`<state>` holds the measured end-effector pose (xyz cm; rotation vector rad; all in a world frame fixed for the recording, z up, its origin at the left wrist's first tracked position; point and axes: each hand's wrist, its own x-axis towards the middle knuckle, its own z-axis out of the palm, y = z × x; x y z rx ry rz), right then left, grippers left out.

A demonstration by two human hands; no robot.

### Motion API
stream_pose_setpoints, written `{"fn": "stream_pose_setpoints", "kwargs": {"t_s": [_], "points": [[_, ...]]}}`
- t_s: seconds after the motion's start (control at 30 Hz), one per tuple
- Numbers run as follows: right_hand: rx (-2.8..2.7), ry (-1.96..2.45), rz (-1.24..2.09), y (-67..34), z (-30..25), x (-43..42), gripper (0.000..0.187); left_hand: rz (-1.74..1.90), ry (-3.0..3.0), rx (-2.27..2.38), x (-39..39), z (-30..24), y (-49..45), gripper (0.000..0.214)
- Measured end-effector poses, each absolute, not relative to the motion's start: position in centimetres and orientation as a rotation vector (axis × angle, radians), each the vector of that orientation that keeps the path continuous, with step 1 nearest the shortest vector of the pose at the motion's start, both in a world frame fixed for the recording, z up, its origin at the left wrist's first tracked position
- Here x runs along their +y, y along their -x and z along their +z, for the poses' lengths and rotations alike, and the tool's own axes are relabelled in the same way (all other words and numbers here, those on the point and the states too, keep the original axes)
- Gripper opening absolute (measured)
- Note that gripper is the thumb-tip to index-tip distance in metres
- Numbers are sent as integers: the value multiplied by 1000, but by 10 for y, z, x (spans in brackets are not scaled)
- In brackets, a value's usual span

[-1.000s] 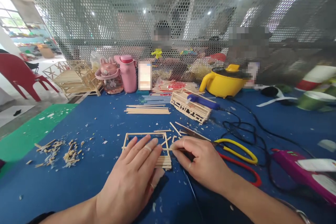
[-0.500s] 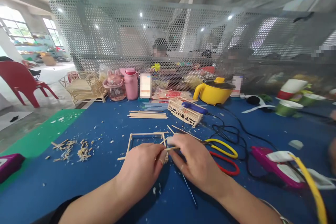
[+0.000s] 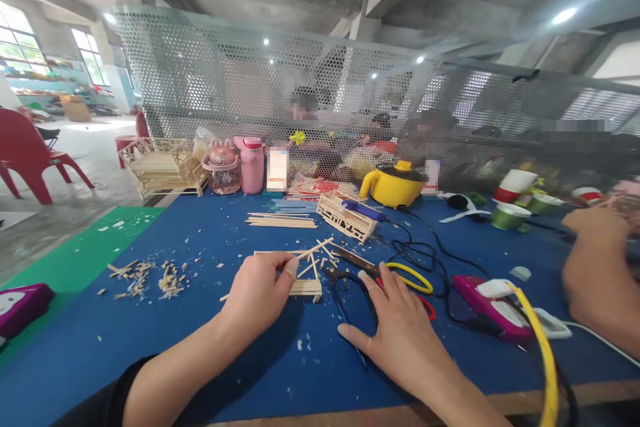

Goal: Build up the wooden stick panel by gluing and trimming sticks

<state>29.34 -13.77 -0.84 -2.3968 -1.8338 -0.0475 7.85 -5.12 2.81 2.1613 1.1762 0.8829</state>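
Observation:
My left hand (image 3: 265, 287) is closed, pinching a thin wooden stick (image 3: 316, 249) between thumb and forefinger. The stick slants up to the right over a small rectangular stick frame (image 3: 306, 289) on the table; my hand covers the frame's left part. My right hand (image 3: 397, 327) has its fingers spread and holds nothing. It hovers at dark-handled pliers (image 3: 341, 300); whether it touches them I cannot tell. Beyond its fingertips lie scissors (image 3: 417, 275) with one yellow and one red handle, the red one partly hidden.
Wood scraps (image 3: 173, 280) lie left on the blue table (image 3: 200, 340). Behind are loose sticks (image 3: 283, 221), a stick model (image 3: 345, 217) with a blue-handled tool (image 3: 363, 209) on it, and a yellow pot (image 3: 395, 187). A purple power strip (image 3: 490, 310) and another person's arm (image 3: 597, 267) are at right.
My right hand has let go near the stick, moved right and down, and spread its fingers by the pliers. My left hand keeps the stick, now tilted upward. The view has shifted slightly right.

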Motion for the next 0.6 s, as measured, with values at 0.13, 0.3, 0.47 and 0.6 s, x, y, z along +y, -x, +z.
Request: {"fn": "stream_pose_setpoints", "kwargs": {"t_s": [0.13, 0.3, 0.47, 0.6], "points": [[-1936, 2345, 18, -286, 1, -135, 67, 865, -2036, 1152, -52, 28, -78, 34], [-1927, 2339, -161, -274, 11, -135, 27, 821, -1894, 1145, -52, 32, -79, 36], [-1974, 2242, -33, -289, 25, -135, 16, 765, -1792, 1149, -51, 33, -78, 36], [-1938, 2042, 226, -318, 38, -138, 26, 733, -1737, 1136, -49, 32, -79, 37]]}}
